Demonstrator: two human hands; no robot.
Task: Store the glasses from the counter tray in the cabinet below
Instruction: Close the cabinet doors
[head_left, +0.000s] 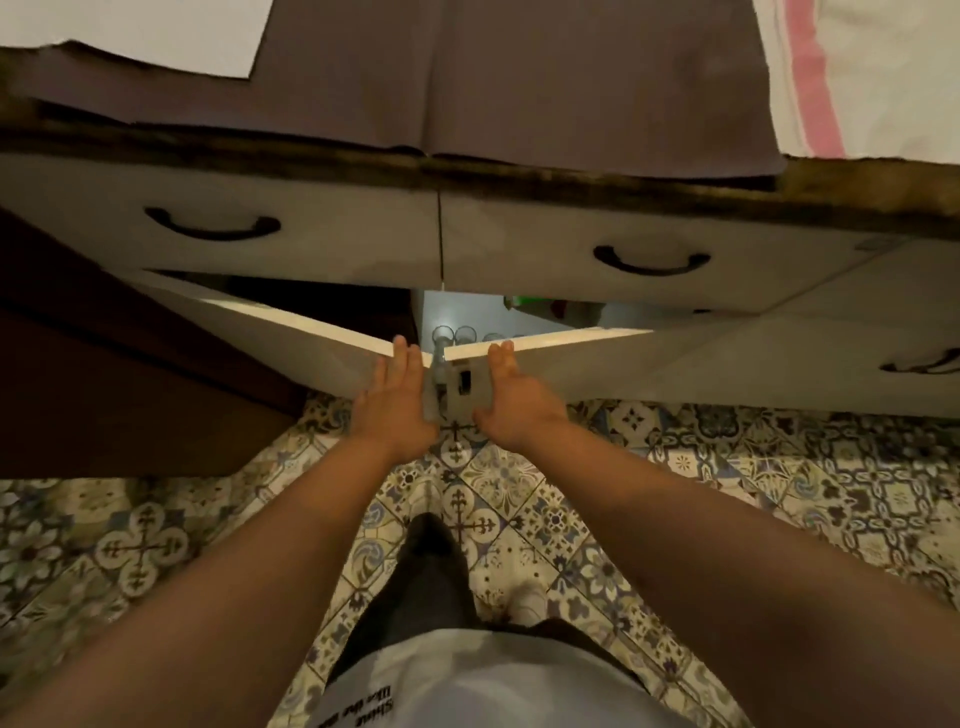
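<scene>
Both cabinet doors were pressed toward the closed position.

The left hand (397, 395) was laid flat, fingers straight, on the left door (291, 343), and the right hand (511, 397) likewise on the right door (597, 364), each beside the gap between the doors. Glasses (454, 335) were seen through that gap, standing on the shelf inside the cabinet, below the drawers (363, 244). The doors were judged best pushed evenly and slowly, so that the glasses behind were not jarred, with fingers kept off the meeting edges. No tray was visible on the counter (571, 171); whether any glasses were left there could not be told.
</scene>
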